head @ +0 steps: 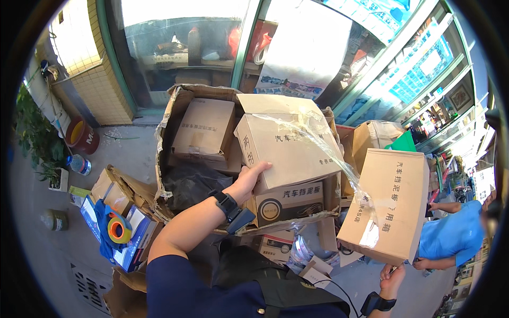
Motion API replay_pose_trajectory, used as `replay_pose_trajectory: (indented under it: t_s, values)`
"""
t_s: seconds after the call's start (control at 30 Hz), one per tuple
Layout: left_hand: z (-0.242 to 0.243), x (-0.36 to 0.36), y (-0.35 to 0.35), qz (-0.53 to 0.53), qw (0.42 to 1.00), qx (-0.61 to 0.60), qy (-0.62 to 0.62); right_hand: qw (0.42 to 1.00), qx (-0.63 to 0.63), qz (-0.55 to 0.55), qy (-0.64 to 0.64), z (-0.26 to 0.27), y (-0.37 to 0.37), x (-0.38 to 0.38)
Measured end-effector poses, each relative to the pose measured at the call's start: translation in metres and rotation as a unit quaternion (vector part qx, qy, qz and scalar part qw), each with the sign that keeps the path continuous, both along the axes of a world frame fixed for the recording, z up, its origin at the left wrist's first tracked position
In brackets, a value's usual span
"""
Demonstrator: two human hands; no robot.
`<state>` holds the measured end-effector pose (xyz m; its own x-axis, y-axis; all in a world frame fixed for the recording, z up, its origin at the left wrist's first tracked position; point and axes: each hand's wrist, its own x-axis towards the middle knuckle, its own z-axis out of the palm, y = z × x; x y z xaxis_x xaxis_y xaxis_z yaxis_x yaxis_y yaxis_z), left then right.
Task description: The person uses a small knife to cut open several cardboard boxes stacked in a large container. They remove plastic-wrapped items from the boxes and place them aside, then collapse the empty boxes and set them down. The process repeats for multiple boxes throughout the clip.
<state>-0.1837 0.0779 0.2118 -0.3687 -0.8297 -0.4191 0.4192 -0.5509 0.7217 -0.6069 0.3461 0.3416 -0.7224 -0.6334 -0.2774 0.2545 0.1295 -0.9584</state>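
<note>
My left hand [254, 179] grips the lower left edge of a cardboard box [294, 155] with printed writing, its thumb on the top face. This box lies tilted over a large worn carton [161, 159]. A strip of clear packing tape [338, 159] stretches from it to a second printed cardboard box [397, 198] at the right. My right hand [391, 276] is at that second box's lower edge, fingers curled around something small that I cannot make out. Inside the large carton are a closed cardboard box [204, 127], black plastic [195, 181] and a box with a dark printed side [290, 202].
Rolls of tape [119, 230] and a blue cloth [104, 222] lie on boxes at the left. A red-brown bucket [82, 137] and a water bottle [78, 165] stand beyond. Glass doors run behind the carton. A person in a blue shirt [451, 234] is at the right.
</note>
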Motion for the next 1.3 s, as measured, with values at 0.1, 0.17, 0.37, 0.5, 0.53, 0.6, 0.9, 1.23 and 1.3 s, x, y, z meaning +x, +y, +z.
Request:
replay_pose_trajectory:
  t_s: [0.1, 0.17, 0.37, 0.5, 0.53, 0.6, 0.9, 1.23, 1.3]
  values:
    - [0.009, 0.014, 0.042, -0.014, 0.998, 0.050, -0.039, 1.000, 0.007, -0.022, 0.014, -0.006, -0.006, -0.004]
    - [0.015, 0.028, 0.059, -0.034, 0.997, 0.031, -0.058, 0.999, -0.012, -0.038, 0.020, -0.009, -0.008, -0.007]
    - [0.036, 0.049, 0.087, -0.030, 0.995, 0.048, -0.079, 0.993, 0.009, 0.014, 0.121, -0.012, -0.004, -0.015]
    - [0.032, 0.048, 0.093, -0.034, 0.996, 0.035, -0.079, 0.977, 0.105, 0.059, 0.175, -0.034, -0.005, -0.025]
    - [0.028, 0.048, 0.092, -0.036, 0.996, 0.034, -0.079, 0.969, 0.111, 0.029, 0.219, -0.042, -0.014, -0.030]
    - [0.020, 0.047, 0.090, -0.036, 0.994, 0.029, -0.097, 0.954, 0.108, 0.075, 0.268, -0.032, -0.034, -0.059]
    - [-0.017, 0.045, 0.080, -0.016, 0.994, 0.008, -0.106, 0.756, -0.173, 0.048, 0.629, 0.062, -0.139, -0.029]
    - [-0.068, 0.033, 0.079, -0.020, 0.976, -0.016, -0.216, 0.652, 0.004, 0.541, 0.531, 0.036, -0.314, 0.234]
    - [-0.067, 0.035, 0.082, -0.022, 0.976, -0.004, -0.219, 0.684, 0.058, 0.551, 0.474, 0.008, -0.358, 0.262]
